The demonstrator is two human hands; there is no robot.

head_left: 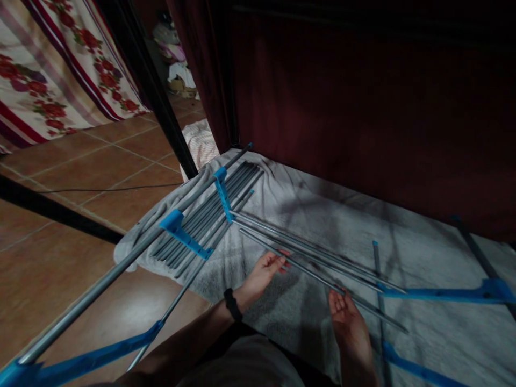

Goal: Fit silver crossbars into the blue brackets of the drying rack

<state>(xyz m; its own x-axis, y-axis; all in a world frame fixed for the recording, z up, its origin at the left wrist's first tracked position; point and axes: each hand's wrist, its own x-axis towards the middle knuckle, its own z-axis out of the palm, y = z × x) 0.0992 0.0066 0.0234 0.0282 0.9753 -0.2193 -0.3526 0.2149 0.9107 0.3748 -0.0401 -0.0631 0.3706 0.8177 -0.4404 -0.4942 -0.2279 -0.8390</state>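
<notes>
My left hand (264, 271), with a black band on its wrist, has its fingers curled round a thin grey metal rod (310, 271) that lies slanted over a grey blanket (306, 215). My right hand (346, 317) grips the same rod farther along, fingers closed at its upper end. Two more loose rods (306, 244) lie just beyond. To the left lies a frame of several parallel grey rods (209, 215) held in blue plastic brackets (183, 234). A long grey tube (121, 266) runs from it to the lower left.
Blue plastic bars (443, 294) and another rod (377, 274) lie on the blanket at the right. A dark maroon fabric wall (363, 107) stands behind. Terracotta floor tiles (100, 172), a black pole (157, 97) and a floral curtain (48, 70) are at the left.
</notes>
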